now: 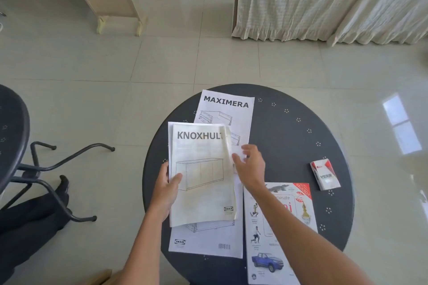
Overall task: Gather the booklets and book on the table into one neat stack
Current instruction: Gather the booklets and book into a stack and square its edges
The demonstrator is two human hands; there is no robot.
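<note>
A round dark table (289,141) carries the papers. My left hand (165,188) grips the left edge of the KNOXHULT booklet (203,176), which is lifted a little over another white booklet (203,242) lying flat beneath it. My right hand (251,165) hovers with spread fingers at the KNOXHULT booklet's right edge and holds nothing. The MAXIMERA booklet (225,111) lies further back, partly covered by the KNOXHULT booklet. A colourful book (273,254) with a blue truck on its cover lies at the front right, under my right forearm.
A small red and white box (325,174) lies at the table's right side. A second dark table (11,132) and a metal chair frame (53,173) stand on the tiled floor to the left. Curtains hang at the back right.
</note>
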